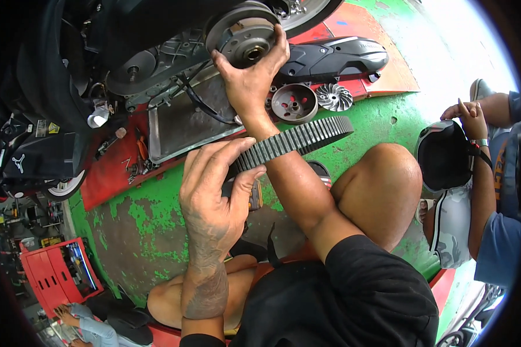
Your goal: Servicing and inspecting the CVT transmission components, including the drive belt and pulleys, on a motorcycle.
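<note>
My left hand (211, 179) pinches a black toothed drive belt (298, 139) between thumb and fingers. The belt loop is held out to the right, across my right forearm in the picture. Farther up, my right hand (255, 81) grips the rim of a round metal clutch assembly (240, 43), thumb on its left side and fingers on its right. Left of the clutch is the scooter's opened engine case (173, 55), with a smooth pulley face (133, 69) on a shaft.
A metal tray (185, 127) lies below the engine on a red platform (113, 168). To the right are a black cover (336, 58), a clutch bell (295, 104) and a finned fan disc (334, 97). Tools (140, 153) lie at left. A person (503, 173) sits at right beside a helmet (444, 156).
</note>
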Demonstrator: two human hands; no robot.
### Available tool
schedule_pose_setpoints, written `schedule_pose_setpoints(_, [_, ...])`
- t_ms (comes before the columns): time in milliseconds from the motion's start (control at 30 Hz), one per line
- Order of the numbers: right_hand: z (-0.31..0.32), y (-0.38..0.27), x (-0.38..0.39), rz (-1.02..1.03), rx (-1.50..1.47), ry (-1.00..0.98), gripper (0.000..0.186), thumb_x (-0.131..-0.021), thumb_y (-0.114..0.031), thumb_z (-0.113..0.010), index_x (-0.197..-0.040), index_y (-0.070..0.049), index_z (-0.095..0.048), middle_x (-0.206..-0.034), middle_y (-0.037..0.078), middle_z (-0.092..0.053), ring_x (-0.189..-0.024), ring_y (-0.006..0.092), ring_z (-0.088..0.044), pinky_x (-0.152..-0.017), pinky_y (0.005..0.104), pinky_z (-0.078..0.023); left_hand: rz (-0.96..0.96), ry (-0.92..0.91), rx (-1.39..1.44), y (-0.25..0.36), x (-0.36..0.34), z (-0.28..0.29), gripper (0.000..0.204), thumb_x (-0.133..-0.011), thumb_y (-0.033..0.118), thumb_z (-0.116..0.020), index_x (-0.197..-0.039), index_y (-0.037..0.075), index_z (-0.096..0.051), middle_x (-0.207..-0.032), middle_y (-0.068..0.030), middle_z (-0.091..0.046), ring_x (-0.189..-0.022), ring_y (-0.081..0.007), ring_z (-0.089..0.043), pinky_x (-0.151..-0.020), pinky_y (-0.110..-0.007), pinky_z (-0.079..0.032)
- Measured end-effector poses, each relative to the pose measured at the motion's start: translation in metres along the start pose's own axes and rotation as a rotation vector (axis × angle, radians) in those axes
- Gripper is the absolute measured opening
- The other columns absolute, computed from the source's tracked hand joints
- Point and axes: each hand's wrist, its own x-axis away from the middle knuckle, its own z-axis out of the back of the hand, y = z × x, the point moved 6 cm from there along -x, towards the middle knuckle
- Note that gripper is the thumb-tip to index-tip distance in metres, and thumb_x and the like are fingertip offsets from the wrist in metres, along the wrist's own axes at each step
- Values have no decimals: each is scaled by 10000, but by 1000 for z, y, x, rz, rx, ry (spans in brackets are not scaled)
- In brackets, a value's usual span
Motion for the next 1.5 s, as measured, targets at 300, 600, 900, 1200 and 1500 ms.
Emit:
schedule_pose_setpoints(300, [-2,-29,-6,-114,52,-35,976,-652,-134,-876,-1468,-132,-341,-1468,203,-317,-1352,451,-330,-1124,514,-315,83,-22,127,-10,1,-2,363,-824,32,-777,-1167,-3,-662,-1040,-33,-651,-865,-101,-561,-759,-232,-454])
schedule_pose_setpoints(600, [7,-26,-14,67,121,-97,930,-633,-76,-839,-1446,-186,-399,-1466,202,-336,-1334,461,-351,-1108,516,-354,77,82,122,-22,8,7,333,-806,78,-793,-1114,20,-680,-1016,-67,-698,-915,-191,-644,-722,-281,-454])
schedule_pose_setpoints(900, [9,-24,-9,210,119,-53,930,-581,-73,-842,-1419,-162,-448,-1459,189,-363,-1319,445,-377,-1089,521,-361,83,102,112,-24,6,16,338,-804,57,-794,-1114,-3,-672,-1009,-85,-677,-935,-201,-627,-774,-305,-486])
schedule_pose_setpoints(1200, [-3,-18,-22,235,109,-129,949,-601,-76,-868,-1441,-143,-431,-1437,191,-402,-1320,430,-393,-1098,504,-364,167,90,149,-26,6,19,320,-820,53,-783,-1114,-4,-670,-1022,-86,-677,-942,-213,-631,-782,-314,-499])
schedule_pose_setpoints(1500, [-13,-8,-13,259,219,-126,1084,-639,-277,-915,-1504,-70,-295,-1504,291,-254,-1394,485,-284,-1151,529,-280,140,104,107,-33,5,25,300,-829,25,-760,-1110,-9,-661,-1019,-107,-675,-951,-230,-640,-826,-327,-513])
